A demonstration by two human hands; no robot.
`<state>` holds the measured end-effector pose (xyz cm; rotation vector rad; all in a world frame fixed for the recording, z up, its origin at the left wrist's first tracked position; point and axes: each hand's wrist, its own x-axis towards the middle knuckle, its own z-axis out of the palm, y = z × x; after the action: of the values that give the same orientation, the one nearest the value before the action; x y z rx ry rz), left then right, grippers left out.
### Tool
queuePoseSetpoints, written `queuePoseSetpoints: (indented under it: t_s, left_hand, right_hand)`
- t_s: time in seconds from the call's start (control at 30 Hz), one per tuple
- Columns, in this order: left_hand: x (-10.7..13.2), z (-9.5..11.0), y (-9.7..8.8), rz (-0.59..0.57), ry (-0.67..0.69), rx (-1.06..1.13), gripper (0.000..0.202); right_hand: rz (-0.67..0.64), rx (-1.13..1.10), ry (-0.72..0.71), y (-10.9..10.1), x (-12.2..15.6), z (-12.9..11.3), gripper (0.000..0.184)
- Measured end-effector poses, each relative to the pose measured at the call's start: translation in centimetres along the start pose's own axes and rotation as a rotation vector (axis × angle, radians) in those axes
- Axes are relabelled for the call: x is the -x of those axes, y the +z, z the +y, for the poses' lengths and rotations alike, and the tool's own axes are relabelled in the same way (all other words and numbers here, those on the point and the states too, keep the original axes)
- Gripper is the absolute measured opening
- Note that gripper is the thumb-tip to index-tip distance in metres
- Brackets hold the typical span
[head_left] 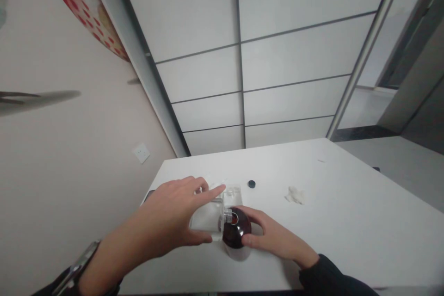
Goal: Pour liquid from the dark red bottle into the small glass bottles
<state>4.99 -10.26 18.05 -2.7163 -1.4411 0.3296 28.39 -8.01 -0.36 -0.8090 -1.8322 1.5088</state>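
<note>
My left hand (183,208) is closed around a clear, square-sided bottle (206,219). That bottle is tipped on its side, its threaded neck pointing right at the mouth of a dark brown bottle (237,231). Around the brown bottle's right side wrap the fingers of my right hand (265,233). The brown bottle stands upright on the table and has a pale lower part. Whether liquid is passing between the two necks, I cannot tell. Behind them lies a clear, flat item (233,194), partly hidden by my hands and the bottles.
A small dark cap (251,184) lies on the white table (347,222) beyond the bottles. To its right is a crumpled white tissue (294,195). A dark object's edge (150,194) shows behind my left wrist. White sliding panels (204,74) rise behind the table.
</note>
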Motion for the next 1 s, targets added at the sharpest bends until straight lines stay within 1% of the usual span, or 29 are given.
queuePoseSetpoints:
  t_s: [0.17,0.4,0.63,0.9,1.0]
  left_hand:
    - [0.0,-0.1,0.0,0.002,0.007,0.0,0.086]
    - [-0.2,0.2,-0.4,-0.009,-0.017,0.038,0.092]
    - [-0.3,0.3,-0.7,-0.007,-0.057,0.089,0.072]
    - [-0.3,0.5,-1.1,0.005,-0.021,0.046,0.068]
    - [-0.3,0.5,-1.1,0.026,-0.006,0.042,0.069]
  right_hand:
    - [-0.003,-0.018,0.009,0.0,0.1,0.0,0.089]
    - [-0.023,-0.032,-0.007,-0.1,-0.1,0.2,0.086]
    - [-0.022,-0.021,-0.015,-0.1,0.0,0.4,0.087]
    - [-0.02,-0.032,0.008,-0.1,0.0,0.1,0.089]
    - [-0.029,-0.036,-0.003,0.0,0.0,0.2,0.085]
